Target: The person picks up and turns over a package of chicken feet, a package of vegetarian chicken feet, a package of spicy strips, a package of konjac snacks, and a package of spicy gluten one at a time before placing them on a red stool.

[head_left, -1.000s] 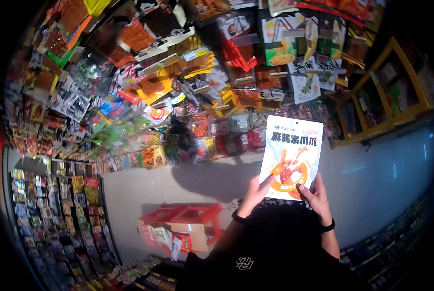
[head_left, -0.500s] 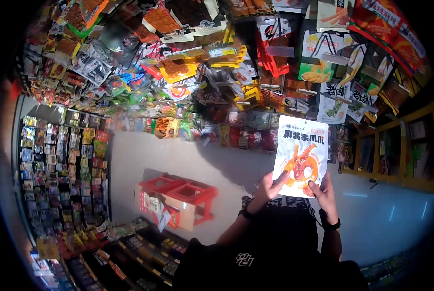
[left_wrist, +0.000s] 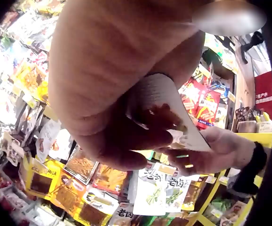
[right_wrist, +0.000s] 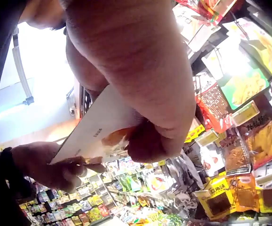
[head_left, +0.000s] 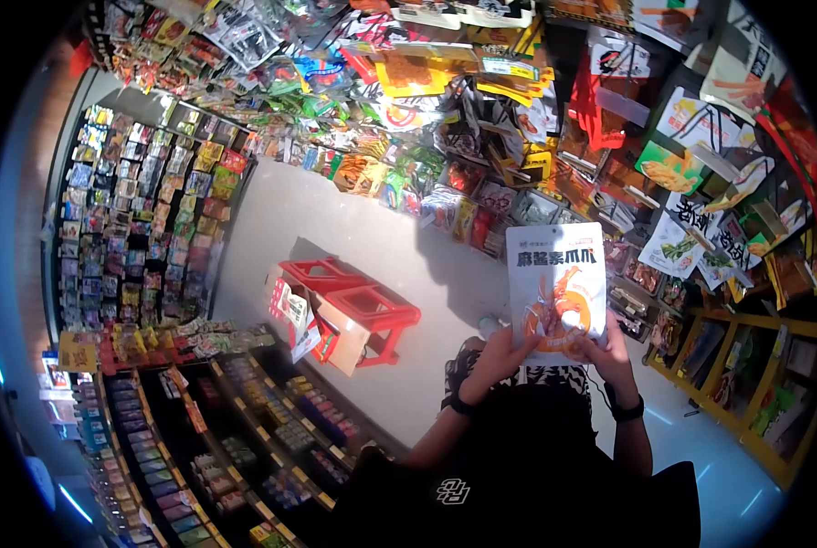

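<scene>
White, flat and printed with dark characters and an orange-red food picture, one glossy snack bag (head_left: 556, 306) is in the air in front of the person's black shirt (head_left: 536, 457), with its top edge turned away from the body. The left hand (head_left: 494, 362) grips its lower left corner, and the right hand (head_left: 613, 358) grips its lower right corner; both thumbs lie on the printed front, and the fingers are bent behind. Each wrist wears a black band (head_left: 627, 410).

Beyond the bag's top edge hang many colourful plastic snack packets (head_left: 426, 73). To the right stands a yellow-framed shelf (head_left: 685, 376). On the pale floor (head_left: 399, 260), well apart from the hands, is a red plastic stool-like frame (head_left: 392, 315); a brown cardboard box (head_left: 346, 345) stands along its lower left edge, with some packages (head_left: 300, 320) at the box's left end.
</scene>
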Demonstrator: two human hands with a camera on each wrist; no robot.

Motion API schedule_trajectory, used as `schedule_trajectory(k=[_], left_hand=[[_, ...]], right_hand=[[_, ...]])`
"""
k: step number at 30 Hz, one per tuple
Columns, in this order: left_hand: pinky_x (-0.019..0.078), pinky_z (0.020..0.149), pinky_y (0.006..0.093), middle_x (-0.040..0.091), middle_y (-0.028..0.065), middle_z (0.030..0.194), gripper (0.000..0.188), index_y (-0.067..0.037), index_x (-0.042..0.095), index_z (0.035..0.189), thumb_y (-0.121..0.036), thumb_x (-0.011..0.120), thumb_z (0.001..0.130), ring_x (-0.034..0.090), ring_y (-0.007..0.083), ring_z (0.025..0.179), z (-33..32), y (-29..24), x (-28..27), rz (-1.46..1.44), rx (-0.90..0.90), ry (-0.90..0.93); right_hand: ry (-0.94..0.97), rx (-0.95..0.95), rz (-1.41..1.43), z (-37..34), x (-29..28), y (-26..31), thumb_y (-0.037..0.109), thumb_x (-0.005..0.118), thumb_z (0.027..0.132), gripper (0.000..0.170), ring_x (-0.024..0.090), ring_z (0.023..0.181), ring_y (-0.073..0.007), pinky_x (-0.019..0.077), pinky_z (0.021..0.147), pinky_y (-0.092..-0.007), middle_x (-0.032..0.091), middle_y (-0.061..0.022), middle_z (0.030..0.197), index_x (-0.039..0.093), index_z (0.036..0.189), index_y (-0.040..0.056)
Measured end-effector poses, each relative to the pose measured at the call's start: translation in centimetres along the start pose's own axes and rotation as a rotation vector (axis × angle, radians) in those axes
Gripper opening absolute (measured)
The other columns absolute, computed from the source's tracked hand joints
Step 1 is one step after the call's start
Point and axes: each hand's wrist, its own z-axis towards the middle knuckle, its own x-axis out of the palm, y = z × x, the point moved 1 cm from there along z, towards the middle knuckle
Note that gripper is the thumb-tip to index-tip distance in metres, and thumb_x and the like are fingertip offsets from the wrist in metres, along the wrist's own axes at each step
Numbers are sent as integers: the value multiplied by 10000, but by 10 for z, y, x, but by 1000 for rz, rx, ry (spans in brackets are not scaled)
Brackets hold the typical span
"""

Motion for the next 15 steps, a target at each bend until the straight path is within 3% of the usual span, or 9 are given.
schedule_trajectory(k=[2,5,8,11,13,14,15], left_hand=[[497,673,323,666,131,827,375,35,590,1031,-309,581,882,641,187,751,0,5,-6,-33,-24,-29],[492,671,324,661,143,824,378,29,593,1031,-317,586,880,644,193,758,11,29,-17,-121,26,-17],[486,720,298,656,116,910,330,15,597,1061,-268,576,892,625,165,820,21,34,-41,-107,83,52],[484,726,294,653,110,907,321,14,590,1078,-248,573,893,618,160,833,29,33,-83,-62,107,148],[483,736,297,647,109,897,342,12,582,1090,-253,599,875,608,159,846,35,36,-113,31,32,332],[483,736,297,647,109,897,342,12,582,1090,-253,599,875,608,159,846,33,36,-126,16,42,326],[483,701,304,643,115,848,359,25,585,1058,-278,604,867,608,161,790,31,33,-141,-70,184,143]], right_hand=[[27,-98,-47,12,5,-5,-22,568,834,578,605,917,-143,537,723,-262,542,-99,1144,290,1339,14],[9,-107,-71,18,23,5,46,577,865,519,569,916,-137,497,757,-263,535,-101,1134,323,1316,12],[-11,-127,-105,32,32,-4,19,592,841,528,553,966,-144,486,794,-270,524,-107,1157,341,1304,1],[-57,-148,-127,41,74,2,12,585,841,533,542,1020,-168,507,797,-294,513,-113,1173,334,1311,16],[-107,-80,9,45,111,12,12,575,847,544,542,1042,-209,542,771,-332,503,-113,1183,308,1320,38],[-122,-90,2,51,126,9,10,566,851,558,568,1010,-244,564,751,-364,493,-126,1190,279,1327,56],[-130,-81,-15,56,144,12,1,562,845,574,591,959,-246,562,755,-359,498,-140,1175,262,1332,48]])
